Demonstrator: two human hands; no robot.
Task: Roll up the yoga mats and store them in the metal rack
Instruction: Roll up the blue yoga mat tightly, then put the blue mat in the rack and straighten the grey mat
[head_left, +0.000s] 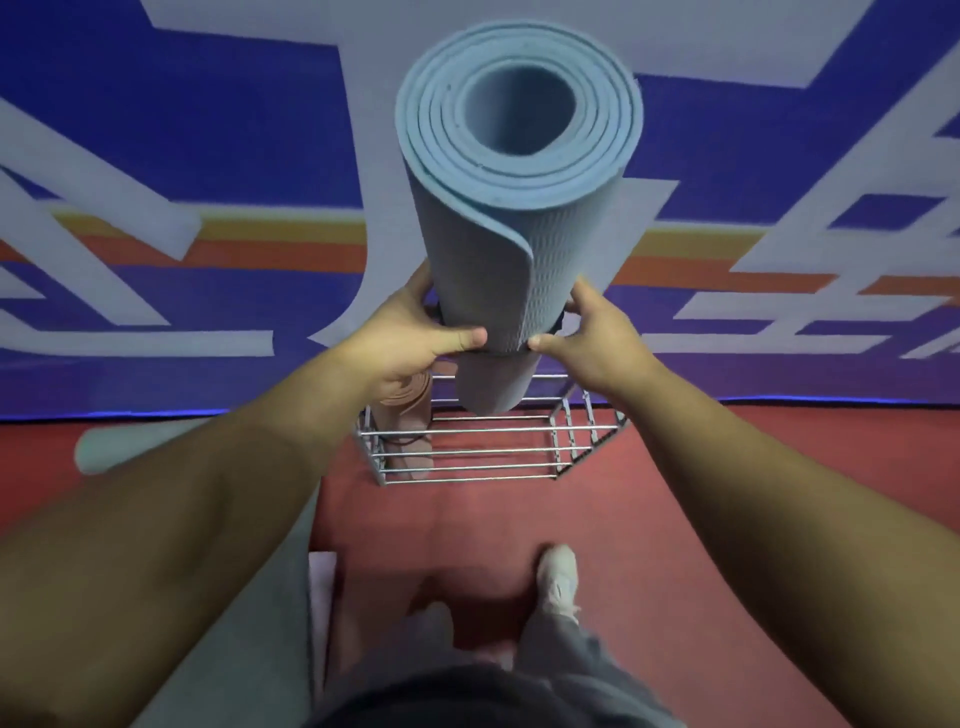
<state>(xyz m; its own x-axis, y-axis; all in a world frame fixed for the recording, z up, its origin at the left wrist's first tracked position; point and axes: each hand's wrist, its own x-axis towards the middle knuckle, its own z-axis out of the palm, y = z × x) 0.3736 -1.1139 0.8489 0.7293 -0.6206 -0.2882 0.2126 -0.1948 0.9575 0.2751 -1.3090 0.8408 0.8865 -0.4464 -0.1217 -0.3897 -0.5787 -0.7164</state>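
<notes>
A rolled light-blue yoga mat stands upright in front of me, its open spiral end facing up and its lower end just above or inside the metal rack. My left hand grips its left side and my right hand its right side, thumbs toward me, at a dark strap around the roll. A rolled pinkish-brown mat stands in the rack's left part, partly hidden behind my left hand.
The chrome wire rack sits on red flooring against a blue wall banner with white, orange and yellow shapes. A light-blue mat lies on the floor at left, under my left arm. My shoe is behind the rack.
</notes>
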